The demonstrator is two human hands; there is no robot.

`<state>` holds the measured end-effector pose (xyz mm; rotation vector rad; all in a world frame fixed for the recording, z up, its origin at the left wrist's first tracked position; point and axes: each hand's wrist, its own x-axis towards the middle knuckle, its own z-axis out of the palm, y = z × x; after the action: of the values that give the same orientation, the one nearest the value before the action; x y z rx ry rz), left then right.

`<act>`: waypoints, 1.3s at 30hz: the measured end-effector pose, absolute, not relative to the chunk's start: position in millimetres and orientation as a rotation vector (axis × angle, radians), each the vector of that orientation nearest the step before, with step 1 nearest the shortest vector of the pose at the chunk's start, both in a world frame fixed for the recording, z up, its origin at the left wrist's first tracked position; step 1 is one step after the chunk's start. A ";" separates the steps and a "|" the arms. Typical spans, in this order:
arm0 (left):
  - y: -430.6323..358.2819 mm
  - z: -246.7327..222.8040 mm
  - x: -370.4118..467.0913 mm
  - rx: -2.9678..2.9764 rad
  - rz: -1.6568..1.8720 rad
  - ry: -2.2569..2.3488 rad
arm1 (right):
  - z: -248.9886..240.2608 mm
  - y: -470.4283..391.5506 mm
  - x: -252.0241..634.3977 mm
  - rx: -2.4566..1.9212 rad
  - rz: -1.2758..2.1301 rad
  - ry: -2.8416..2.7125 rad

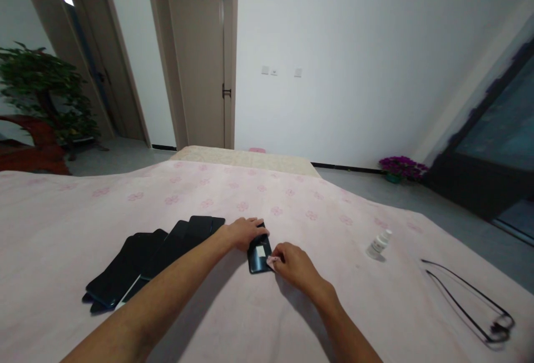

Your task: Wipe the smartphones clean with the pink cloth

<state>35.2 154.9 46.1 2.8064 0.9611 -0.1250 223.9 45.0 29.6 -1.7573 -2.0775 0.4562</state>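
A dark, glossy phone (258,264) with a small whitish sticker on its face lies on the pink bedsheet in front of me. My left hand (246,233) grips its far end, the fingers bent over the top and partly hiding it. At the phone's lower right edge, my right hand (297,265) pinches a small pale pink cloth (273,263) that touches the phone. Several black phones (129,263) lie in an overlapping pile to the left, partly covered by my left forearm.
A small white bottle (379,244) stands to the right on the flowered bedsheet (233,318). Black-framed glasses (463,307) rest near the right edge. Beyond the bed are a door (196,62), a green plant (45,90) and purple flowers (403,167).
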 end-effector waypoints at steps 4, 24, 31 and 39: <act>152.8 54.0 30.1 2.781 -0.178 1.056 | 22.6 51.5 225.6 -1.792 0.301 -2.028; 73.1 42.3 22.1 2.446 -0.014 1.851 | 4.4 58.5 223.8 -1.717 0.061 -1.902; 52.4 44.4 28.1 2.400 0.097 1.956 | 0.4 49.8 208.5 -1.547 0.123 -2.002; 38.9 28.8 12.0 2.449 0.204 1.817 | -5.5 58.0 225.0 -1.589 0.006 -1.872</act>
<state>12.0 38.9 28.8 2.4494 1.8170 0.2044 225.0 58.0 -5.5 -1.5895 -1.8724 0.0065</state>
